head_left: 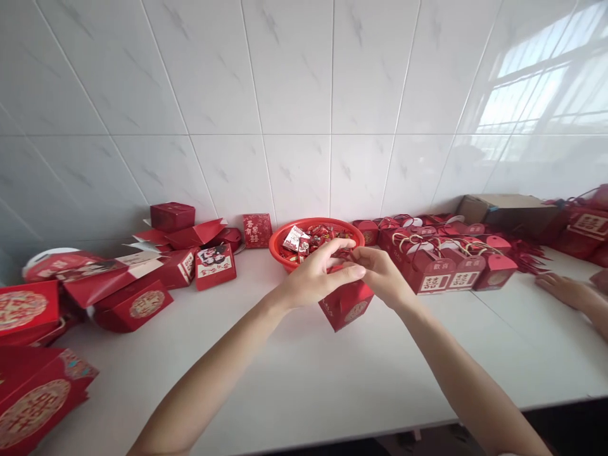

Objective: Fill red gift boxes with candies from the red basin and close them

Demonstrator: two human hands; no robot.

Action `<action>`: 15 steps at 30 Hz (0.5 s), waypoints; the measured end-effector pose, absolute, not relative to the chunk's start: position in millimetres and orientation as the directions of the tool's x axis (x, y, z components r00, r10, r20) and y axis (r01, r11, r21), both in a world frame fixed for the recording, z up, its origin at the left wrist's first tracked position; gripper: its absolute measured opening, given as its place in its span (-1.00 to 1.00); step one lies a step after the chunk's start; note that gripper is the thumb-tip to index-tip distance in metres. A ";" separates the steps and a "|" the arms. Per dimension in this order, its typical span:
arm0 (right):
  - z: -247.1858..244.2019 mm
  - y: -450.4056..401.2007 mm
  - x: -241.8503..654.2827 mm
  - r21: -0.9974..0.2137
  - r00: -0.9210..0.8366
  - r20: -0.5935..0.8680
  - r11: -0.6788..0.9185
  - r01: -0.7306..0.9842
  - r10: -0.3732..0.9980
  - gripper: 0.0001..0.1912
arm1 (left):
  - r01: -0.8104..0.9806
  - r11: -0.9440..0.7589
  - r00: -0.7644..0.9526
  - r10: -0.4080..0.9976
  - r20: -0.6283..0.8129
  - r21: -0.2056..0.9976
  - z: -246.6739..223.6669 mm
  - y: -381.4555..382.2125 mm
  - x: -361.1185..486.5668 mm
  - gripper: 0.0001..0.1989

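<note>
Both hands meet over the top of a small red gift box (350, 309) with a round gold emblem, which sits slightly turned on the white table. My left hand (319, 271) is at the box's upper left, its fingers curled around the top and the thumb pointing right. From the right, my right hand (382, 273) closes on the upper edge, with its fingertips near the left thumb. The fingers cover the top flaps. Just behind, a red plastic basket (275, 248) contains wrapped sweets (323, 235) and a small white-and-red packet (295, 239).
Unfilled-looking red cartons (142, 304) pile up at the left, beside an upright red card box (257, 230). Rows of closed red boxes with cord handles (434, 275) stand right of the basket. Behind them is a brown cardboard box (503, 204). Another person's hand (563, 290) rests at far right.
</note>
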State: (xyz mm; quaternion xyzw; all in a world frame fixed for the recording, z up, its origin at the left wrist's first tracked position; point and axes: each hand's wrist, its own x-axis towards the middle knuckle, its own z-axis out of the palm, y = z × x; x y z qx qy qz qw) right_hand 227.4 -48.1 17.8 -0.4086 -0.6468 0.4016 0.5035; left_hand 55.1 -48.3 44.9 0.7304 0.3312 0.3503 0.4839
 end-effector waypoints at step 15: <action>-1.2 -95.9 452.2 -0.900 0.771 0.368 0.407 0.156 0.519 -0.79 | 0.222 -0.244 0.468 0.876 0.116 0.944 -120.5 7.0 43.6 -0.62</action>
